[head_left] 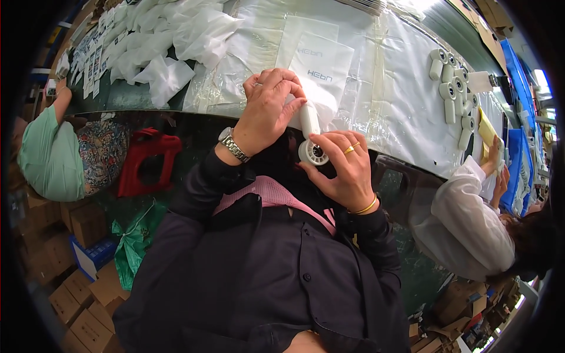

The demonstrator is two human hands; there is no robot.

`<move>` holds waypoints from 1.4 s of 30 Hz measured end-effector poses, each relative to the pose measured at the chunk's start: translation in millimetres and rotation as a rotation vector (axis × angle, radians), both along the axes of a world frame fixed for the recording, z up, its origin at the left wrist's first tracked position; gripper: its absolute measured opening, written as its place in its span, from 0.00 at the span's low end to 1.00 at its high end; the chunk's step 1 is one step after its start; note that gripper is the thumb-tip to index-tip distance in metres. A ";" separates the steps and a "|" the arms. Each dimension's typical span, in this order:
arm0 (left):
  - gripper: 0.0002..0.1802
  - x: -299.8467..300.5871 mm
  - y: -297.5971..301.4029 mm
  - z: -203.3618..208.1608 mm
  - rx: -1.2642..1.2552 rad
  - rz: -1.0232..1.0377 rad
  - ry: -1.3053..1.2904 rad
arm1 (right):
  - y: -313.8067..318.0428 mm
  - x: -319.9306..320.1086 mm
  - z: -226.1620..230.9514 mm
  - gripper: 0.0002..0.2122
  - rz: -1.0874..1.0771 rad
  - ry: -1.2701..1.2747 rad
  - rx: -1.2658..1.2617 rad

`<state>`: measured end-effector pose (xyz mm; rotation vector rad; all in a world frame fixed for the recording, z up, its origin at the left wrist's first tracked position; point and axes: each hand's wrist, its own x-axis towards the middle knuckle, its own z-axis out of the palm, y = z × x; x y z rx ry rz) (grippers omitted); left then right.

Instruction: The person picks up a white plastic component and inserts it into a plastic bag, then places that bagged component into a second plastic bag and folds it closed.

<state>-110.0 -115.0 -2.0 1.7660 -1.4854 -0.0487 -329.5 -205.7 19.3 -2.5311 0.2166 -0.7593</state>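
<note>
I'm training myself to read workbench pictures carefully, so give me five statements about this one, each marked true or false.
1. The left hand and right hand are both on the white fan. True.
2. The watch is on the right wrist. False: it is on the left wrist.
3. More fans lie toward the left end of the table. False: they lie toward the right.
4. A red stool is at the left. True.
5. The person's jacket is white. False: it is dark.
</note>
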 end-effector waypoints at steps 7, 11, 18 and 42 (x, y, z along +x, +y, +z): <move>0.06 0.8 1.5 5.7 0.014 -0.026 -0.020 | 7.8 13.0 -2.2 0.29 -0.136 -0.022 0.037; 0.05 -0.9 2.9 10.0 -0.003 -0.086 -0.006 | 10.7 19.7 -4.6 0.30 -0.207 -0.029 0.084; 0.06 -2.0 7.4 16.7 0.001 -0.174 0.039 | 11.6 31.6 -5.0 0.32 -0.314 -0.077 0.134; 0.17 -10.3 36.7 2.2 0.456 -0.169 1.239 | 0.6 17.1 -18.3 0.23 -0.465 -0.089 0.246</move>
